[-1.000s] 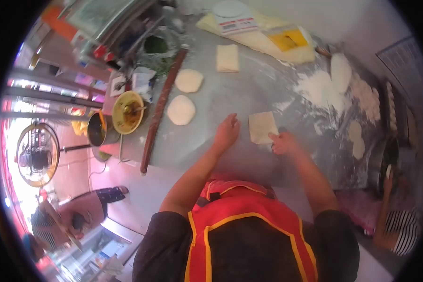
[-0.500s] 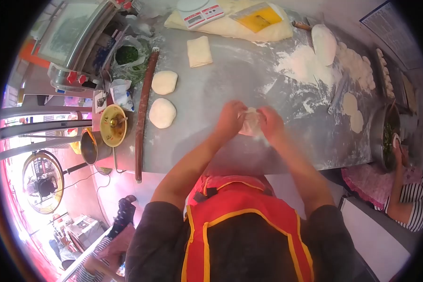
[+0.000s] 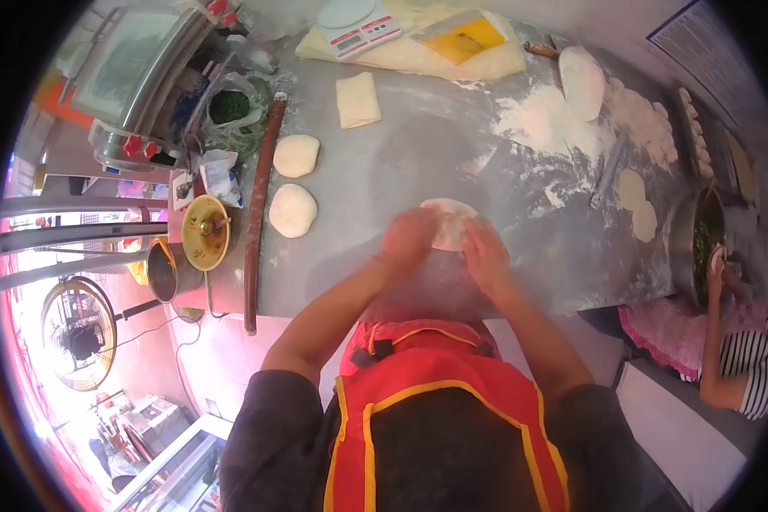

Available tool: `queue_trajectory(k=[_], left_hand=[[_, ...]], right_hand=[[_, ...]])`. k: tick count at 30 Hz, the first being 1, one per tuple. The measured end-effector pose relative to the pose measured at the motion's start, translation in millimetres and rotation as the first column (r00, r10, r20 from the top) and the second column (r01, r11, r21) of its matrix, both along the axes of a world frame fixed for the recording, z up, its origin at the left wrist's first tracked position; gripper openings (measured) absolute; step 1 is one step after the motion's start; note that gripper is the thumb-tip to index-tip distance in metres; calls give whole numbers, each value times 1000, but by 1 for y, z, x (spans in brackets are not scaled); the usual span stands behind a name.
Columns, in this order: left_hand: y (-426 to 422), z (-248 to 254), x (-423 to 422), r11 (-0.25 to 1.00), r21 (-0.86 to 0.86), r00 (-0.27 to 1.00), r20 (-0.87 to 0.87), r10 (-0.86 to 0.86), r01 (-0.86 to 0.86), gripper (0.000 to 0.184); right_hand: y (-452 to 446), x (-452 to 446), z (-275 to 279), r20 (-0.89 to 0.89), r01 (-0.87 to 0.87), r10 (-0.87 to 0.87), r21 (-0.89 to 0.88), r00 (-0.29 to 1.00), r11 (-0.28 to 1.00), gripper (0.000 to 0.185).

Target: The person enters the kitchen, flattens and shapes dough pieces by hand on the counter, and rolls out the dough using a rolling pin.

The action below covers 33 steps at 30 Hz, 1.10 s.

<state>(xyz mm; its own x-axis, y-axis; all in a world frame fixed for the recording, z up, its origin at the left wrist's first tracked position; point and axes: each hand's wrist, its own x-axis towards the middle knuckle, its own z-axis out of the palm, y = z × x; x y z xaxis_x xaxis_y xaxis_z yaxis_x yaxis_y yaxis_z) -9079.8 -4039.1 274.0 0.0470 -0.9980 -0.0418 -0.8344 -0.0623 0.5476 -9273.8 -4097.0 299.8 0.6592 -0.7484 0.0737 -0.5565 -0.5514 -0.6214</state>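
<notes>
A pale piece of dough (image 3: pixel 449 213) lies on the metal table (image 3: pixel 350 273) in front of me. My left hand (image 3: pixel 410 235) grips its left edge with the fingers closed. On the other side, my right hand (image 3: pixel 486 254) has its fingers pressed together on the dough's right edge. To the left are two round pieces of dough, an upper one (image 3: pixel 296 155) and a lower one (image 3: pixel 293 211). A folded rectangular piece (image 3: pixel 357 101) rests farther back.
A long wooden rod (image 3: pixel 263 213) lies left, beside a yellow bowl (image 3: pixel 206 232). A scale (image 3: pixel 358 30) and covered dough (image 3: pixel 495 64) stand at the back. Flour (image 3: pixel 546 119) is spread right. At far right, another person's arm (image 3: pixel 713 333) reaches toward a pot (image 3: pixel 706 230).
The square dough that lay flat has been gathered between my hands and now looks rounded. My left hand has come over to it. The view has shifted, moving the table's items leftward.
</notes>
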Motion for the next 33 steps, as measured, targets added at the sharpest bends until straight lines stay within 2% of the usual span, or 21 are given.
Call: queue_trajectory(k=[1, 2, 3, 4, 5, 8, 10, 11, 14, 17, 20, 23, 26, 29, 30, 33], left_hand=[[-8, 5, 9, 992, 45, 987, -113, 118, -114, 35], [-15, 10, 14, 970, 105, 947, -216, 238, -220, 33], [-22, 16, 13, 960, 187, 944, -216, 248, -210, 31], [-30, 21, 12, 944, 263, 942, -214, 259, -200, 30], [-40, 24, 12, 924, 332, 940, -210, 269, -190, 29], [-59, 24, 11, 850, 523, 937, -263, 229, -61, 24], [-44, 34, 3, 981, 172, 969, -214, 122, -86, 22], [-35, 42, 2, 997, -14, 982, -173, 73, -77, 22], [-23, 67, 5, 986, -135, 995, 48, -90, 96, 30], [-8, 41, 12, 958, -240, 984, 116, -133, 158, 42], [-25, 32, 11, 967, -244, 997, 46, -69, 78, 53], [-53, -2, -6, 988, -157, 973, 231, 24, 13, 57], [-56, -4, -15, 989, -139, 963, 255, 88, -54, 59], [-56, -10, -15, 988, -138, 956, 275, 103, -67, 60], [-57, -12, -15, 990, -123, 955, 278, 104, -72, 60], [-60, -12, -14, 992, -102, 951, 292, 99, -72, 60]], right_hand=[[5, -5, 12, 43, 150, -163, 213, 986, 965, 37], [11, -10, 18, 52, 277, -329, 421, 943, 863, 36], [18, -13, 13, 47, 337, -490, 668, 870, 663, 37], [22, -13, 5, -3, 330, -630, 853, 777, 404, 38], [23, -13, -2, -90, 256, -734, 960, 673, 117, 40], [28, 8, 3, -132, -57, -880, 982, 457, -178, 43], [24, 14, -18, -80, -248, -927, 952, 367, -180, 48], [21, 16, -29, -61, -345, -948, 923, 314, -173, 50], [-2, 18, -17, 22, -479, -937, 863, 349, -158, 50], [-19, 9, -26, 42, -97, -905, 995, 424, 1, 46], [-33, 1, -17, 98, 74, -891, 987, 442, 145, 47], [-46, 8, -31, 180, 1, -842, 978, 508, 209, 51], [-54, 37, -34, -36, 108, -862, 994, 505, 23, 60], [-49, 64, -34, -26, 15, -880, 1000, 473, -22, 62], [-50, 73, -42, -34, 86, -876, 996, 482, 8, 61], [-54, 79, -50, -78, 130, -902, 991, 424, -25, 58]])
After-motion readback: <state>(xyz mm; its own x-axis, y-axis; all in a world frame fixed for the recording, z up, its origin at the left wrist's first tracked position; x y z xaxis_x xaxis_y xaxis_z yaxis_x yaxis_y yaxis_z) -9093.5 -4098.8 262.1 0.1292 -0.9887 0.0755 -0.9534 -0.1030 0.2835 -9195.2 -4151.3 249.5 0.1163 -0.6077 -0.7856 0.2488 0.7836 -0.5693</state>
